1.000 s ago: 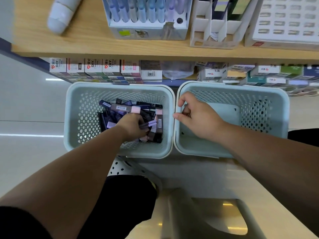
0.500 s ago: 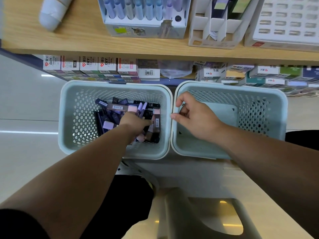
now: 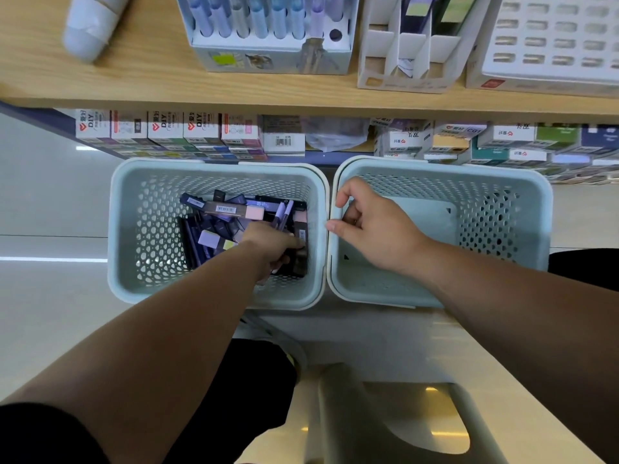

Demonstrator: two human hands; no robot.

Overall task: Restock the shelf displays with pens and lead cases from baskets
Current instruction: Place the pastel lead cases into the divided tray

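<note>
My left grip [image 3: 271, 244] is down in the left basket [image 3: 150, 229], fingers clenched round a few purple pens [image 3: 283, 212] whose ends stick up past my knuckles. It rests among the dark lead cases [image 3: 231, 209] heaped there, and one case carries a barcode sticker too small to read. My right grip [image 3: 375, 229] sits at the wall of the right basket [image 3: 485, 212] that meets the left one, thumb on the rim, fingers curled inside. Whether it clasps that wall I cannot tell. Beyond the baskets, boxes [image 3: 167, 127] on the lower shelf read "DIY". Farther off, on the wooden shelf [image 3: 150, 68], a pen display [image 3: 268, 58] stands beside a white divided holder [image 3: 408, 45].
</note>
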